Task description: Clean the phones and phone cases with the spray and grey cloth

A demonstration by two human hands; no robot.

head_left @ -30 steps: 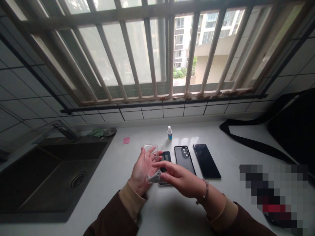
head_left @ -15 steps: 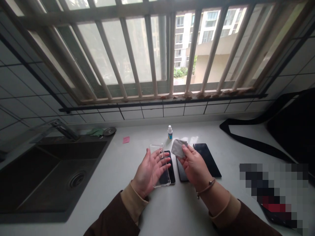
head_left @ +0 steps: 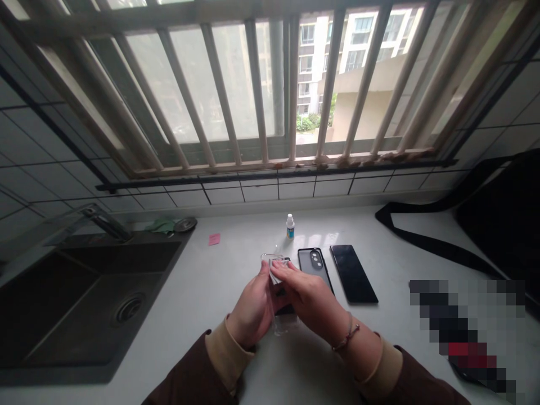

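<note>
My left hand point(head_left: 252, 308) grips a clear phone case point(head_left: 287, 326) along its left edge, holding it tilted above the counter. My right hand point(head_left: 311, 293) is bent over the case's inner side, with its fingers at the upper part. A light grey cloth point(head_left: 276, 273) shows in part under those fingers. Behind the case lies a dark phone, mostly covered by the hands. Just right of my right hand is a black-rimmed phone case point(head_left: 318, 267) with a camera cutout. Beside it a black phone point(head_left: 354, 274) lies flat.
A small white bottle point(head_left: 290, 228) stands behind the hands. A pink slip of paper point(head_left: 214, 239) lies to its left. The dark sink point(head_left: 97, 315) takes up the left side, and a black bag with a strap point(head_left: 439, 247) lies at right. A barred window is ahead.
My right hand has moved left with the grey cloth, from above the black-rimmed case onto the clear case. My left hand has turned from an open palm to gripping the case's edge.
</note>
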